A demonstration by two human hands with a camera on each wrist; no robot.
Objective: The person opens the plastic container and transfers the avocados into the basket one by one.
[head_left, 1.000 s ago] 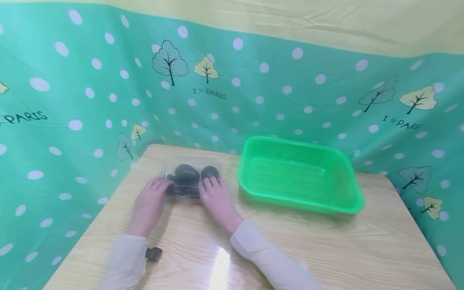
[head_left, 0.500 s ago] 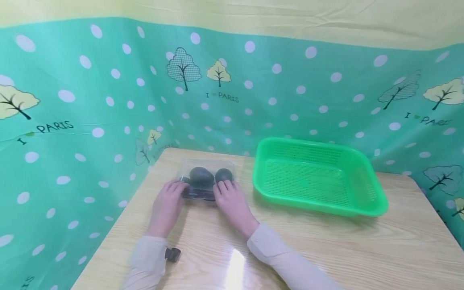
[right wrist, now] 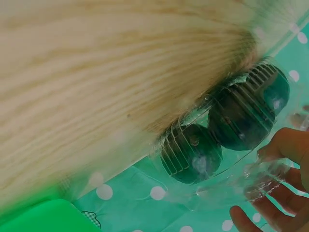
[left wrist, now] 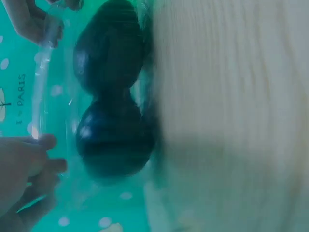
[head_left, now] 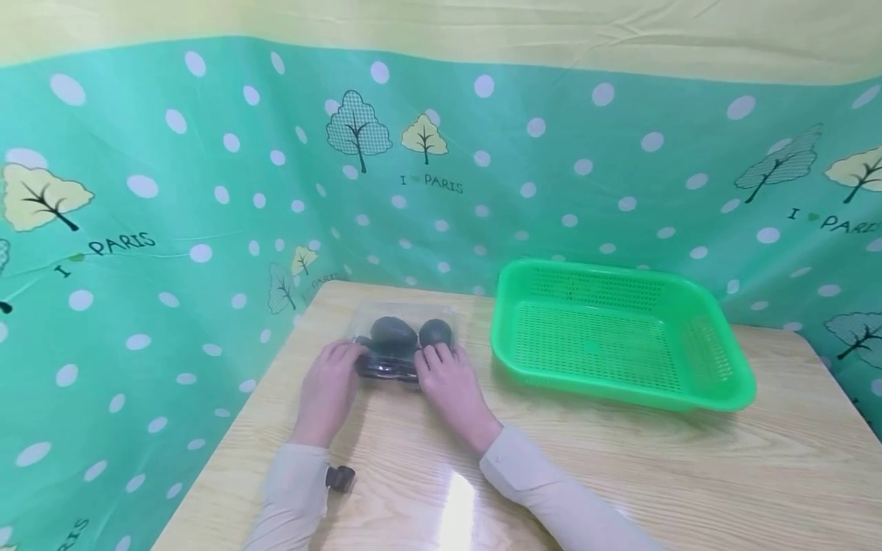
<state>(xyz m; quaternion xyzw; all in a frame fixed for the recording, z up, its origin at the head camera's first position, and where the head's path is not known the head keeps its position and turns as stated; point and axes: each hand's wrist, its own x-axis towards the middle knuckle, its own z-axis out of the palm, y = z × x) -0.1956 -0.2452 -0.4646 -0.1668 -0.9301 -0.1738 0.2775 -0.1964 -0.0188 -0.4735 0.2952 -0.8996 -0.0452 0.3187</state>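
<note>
Left hand [head_left: 329, 389]: fingers pinching the left front rim of the clear plastic container [head_left: 409, 309]; small black device [head_left: 341, 479] at that cuff. Container sits toward the table's far left, between the hands, with dark, avocado-like fruits [head_left: 393, 334] inside, at least three. Right hand [head_left: 451, 389]: pinching the same rim, right front. Green plastic basket [head_left: 606, 389] stands right of it, apart, on the wood-grain table [head_left: 689, 474].
</note>
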